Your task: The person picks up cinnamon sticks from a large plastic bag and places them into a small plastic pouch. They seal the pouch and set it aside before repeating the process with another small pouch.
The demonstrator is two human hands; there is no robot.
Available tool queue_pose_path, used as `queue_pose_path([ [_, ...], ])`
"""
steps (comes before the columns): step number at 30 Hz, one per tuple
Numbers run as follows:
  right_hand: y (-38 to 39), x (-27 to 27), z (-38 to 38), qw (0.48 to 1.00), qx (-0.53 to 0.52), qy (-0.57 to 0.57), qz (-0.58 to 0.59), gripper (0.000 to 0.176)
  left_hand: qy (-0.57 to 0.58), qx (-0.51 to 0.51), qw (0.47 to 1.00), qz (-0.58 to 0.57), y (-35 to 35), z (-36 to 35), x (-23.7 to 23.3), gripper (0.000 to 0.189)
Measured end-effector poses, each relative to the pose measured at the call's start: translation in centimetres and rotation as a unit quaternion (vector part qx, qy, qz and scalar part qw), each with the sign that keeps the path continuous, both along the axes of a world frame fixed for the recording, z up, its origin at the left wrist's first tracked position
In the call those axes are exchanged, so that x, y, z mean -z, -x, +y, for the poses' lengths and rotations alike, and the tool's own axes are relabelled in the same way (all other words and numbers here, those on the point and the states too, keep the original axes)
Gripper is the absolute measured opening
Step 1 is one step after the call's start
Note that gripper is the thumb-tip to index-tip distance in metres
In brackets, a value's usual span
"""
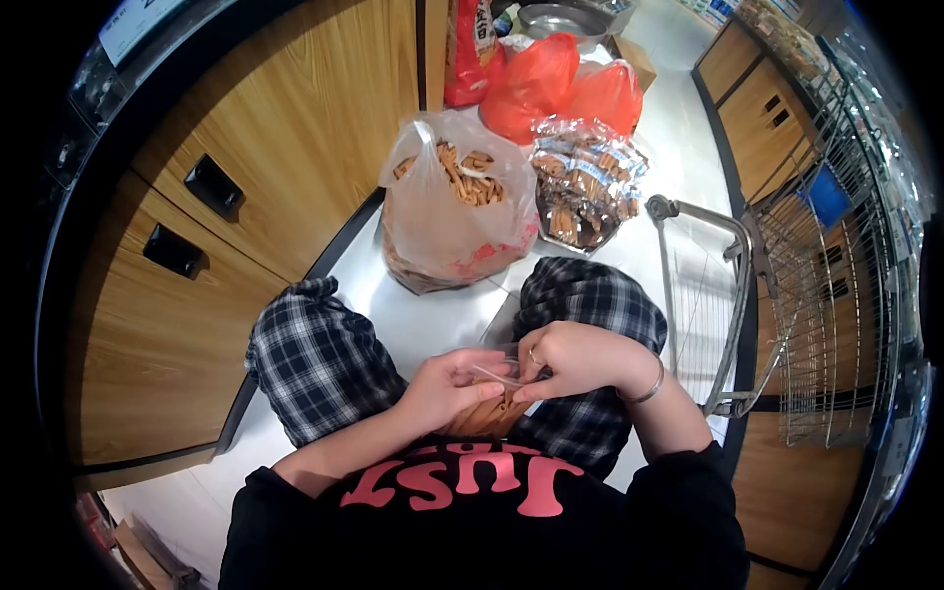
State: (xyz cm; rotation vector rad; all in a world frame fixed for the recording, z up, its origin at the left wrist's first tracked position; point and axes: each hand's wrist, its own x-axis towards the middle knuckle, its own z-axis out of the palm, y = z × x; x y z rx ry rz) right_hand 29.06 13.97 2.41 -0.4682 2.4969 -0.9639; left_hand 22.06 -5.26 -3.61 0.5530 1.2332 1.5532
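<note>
In my lap sits a small clear plastic bag (484, 418) with brown stick-shaped pieces inside. My left hand (444, 385) grips the left side of its top edge, thumb on the near side. On the opposite side, my right hand (570, 362) is closed on the bag's top edge, with its index finger bent at the opening. Beyond my knees stands a large whitish plastic bag (442, 231), open at the top and full of similar brown sticks. Beside it a tray (580, 246) carries several filled clear packets (590, 172) with blue-and-white labels.
Red plastic bags (536, 88), a red printed package (472, 54) and a metal basin (562, 20) stand farther back. Wooden cabinets (285, 118) with black handles line the left. A wire shopping cart (826, 256) is on the right, its metal frame close to my right knee.
</note>
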Motion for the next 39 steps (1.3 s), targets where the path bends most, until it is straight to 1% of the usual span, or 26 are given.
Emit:
queue_pose_path([
  [1, 0.1, 0.6, 0.0, 1.000, -0.002, 0.008, -0.005, 0.022, 0.004, 0.020, 1.000, -0.005, -0.1, -0.2, 0.3, 0.038],
  [2, 0.3, 1.2, 0.0, 0.999, -0.019, -0.023, -0.026, 0.022, 0.032, 0.044, 0.999, 0.001, 0.2, -0.4, 0.3, 0.040],
  [3, 0.4, 1.6, 0.0, 0.997, -0.036, -0.055, -0.046, 0.022, 0.037, 0.042, 0.998, -0.003, 0.4, -0.4, 0.7, 0.040],
  [4, 0.5, 1.8, 0.0, 0.997, -0.038, -0.050, -0.050, 0.022, 0.035, 0.042, 0.998, 0.022, 0.4, -0.5, 1.2, 0.040],
  [5, 0.6, 1.8, -0.1, 0.999, -0.024, -0.025, -0.032, 0.022, 0.032, 0.043, 0.997, 0.046, 0.4, -0.6, 1.5, 0.041],
  [7, 0.9, 1.5, -0.3, 1.000, -0.011, 0.002, -0.014, 0.022, 0.035, 0.030, 0.998, 0.047, 0.5, -0.9, 1.6, 0.041],
  [9, 1.1, 0.8, -0.3, 0.997, 0.047, 0.052, 0.017, 0.026, 0.035, 0.019, 0.998, 0.052, 0.6, -0.9, 1.4, 0.042],
  [11, 1.2, 0.9, -0.5, 0.997, 0.051, 0.052, 0.020, 0.025, 0.041, 0.012, 0.999, 0.022, 0.7, -0.8, 1.2, 0.042],
  [13, 1.1, 1.3, -0.6, 0.993, 0.049, 0.085, 0.062, 0.024, 0.035, 0.005, 0.999, 0.014, 0.6, -0.7, 1.4, 0.042],
  [14, 1.1, 1.3, -0.7, 0.993, 0.051, 0.085, 0.062, 0.024, 0.028, -0.002, 1.000, 0.007, 0.5, -0.7, 1.6, 0.042],
  [16, 1.1, 1.4, -0.7, 0.987, 0.080, 0.121, 0.065, 0.023, 0.018, -0.003, 1.000, 0.008, 0.7, -0.6, 1.7, 0.042],
  [19, 1.1, 0.8, -0.4, 0.989, 0.072, 0.125, 0.037, 0.021, 0.017, 0.000, 1.000, 0.024, 0.9, -0.5, 1.5, 0.040],
  [20, 1.0, 0.9, -0.3, 0.989, 0.073, 0.125, 0.037, 0.021, 0.027, 0.004, 0.999, 0.038, 0.9, -0.5, 1.3, 0.039],
  [22, 0.9, 1.4, -0.1, 0.992, 0.031, 0.108, 0.063, 0.024, 0.036, 0.007, 0.999, 0.033, 1.0, -0.5, 1.2, 0.038],
  [23, 0.9, 1.6, -0.1, 0.992, 0.031, 0.109, 0.062, 0.024, 0.045, 0.009, 0.999, 0.029, 1.0, -0.5, 1.1, 0.037],
  [25, 1.0, 1.7, -0.4, 0.995, -0.050, 0.078, 0.019, 0.026, 0.042, 0.023, 0.998, 0.046, 0.8, -0.4, 0.6, 0.035],
  [26, 1.2, 1.3, -0.8, 0.997, -0.024, 0.072, -0.024, 0.023, 0.038, 0.037, 0.996, 0.065, 0.7, -0.4, 0.4, 0.034],
  [27, 1.2, 1.5, -1.0, 0.997, -0.024, 0.072, -0.025, 0.023, 0.038, 0.037, 0.996, 0.065, 0.8, -0.3, 0.5, 0.034],
  [29, 1.1, 2.2, -1.0, 0.995, 0.043, 0.065, 0.055, 0.023, 0.041, 0.006, 0.999, 0.007, 1.1, -0.2, 0.9, 0.032],
  [30, 1.1, 1.9, -1.0, 0.991, 0.060, 0.103, 0.067, 0.021, 0.027, 0.000, 1.000, 0.014, 1.1, -0.2, 1.3, 0.032],
  [35, 1.2, 1.5, -0.1, 0.995, 0.064, 0.066, 0.035, 0.019, 0.036, -0.024, 0.999, 0.024, 1.1, -0.5, 1.9, 0.033],
  [39, 0.9, 2.0, 0.0, 0.998, 0.036, 0.033, 0.032, 0.019, 0.047, -0.018, 0.999, 0.013, 0.8, -0.5, 1.9, 0.034],
])
